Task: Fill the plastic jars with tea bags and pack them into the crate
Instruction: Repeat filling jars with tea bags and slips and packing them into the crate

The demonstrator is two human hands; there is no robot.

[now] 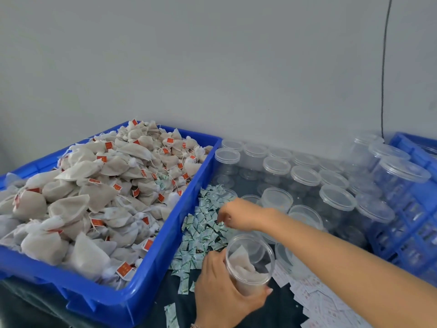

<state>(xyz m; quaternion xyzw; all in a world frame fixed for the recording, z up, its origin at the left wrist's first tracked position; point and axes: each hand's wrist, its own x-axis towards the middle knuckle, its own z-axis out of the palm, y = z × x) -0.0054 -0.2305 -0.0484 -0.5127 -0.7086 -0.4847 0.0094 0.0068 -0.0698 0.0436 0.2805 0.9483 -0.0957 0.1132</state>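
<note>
My left hand (221, 290) grips an open clear plastic jar (250, 263) holding a few tea bags, tilted toward me near the front of the table. My right hand (233, 215) reaches across to a pile of small green-and-white sachets (203, 230) and pinches at one with its fingertips. A large blue bin (163, 245) on the left is heaped with beige tea bags (94, 197) carrying red tags. A blue crate (411, 209) stands at the right edge with jars inside it.
Several lidded empty clear jars (305, 176) crowd the table behind my right arm, up to the grey wall. White labels (316, 301) lie scattered at the front right. A black cable (384, 67) hangs down the wall.
</note>
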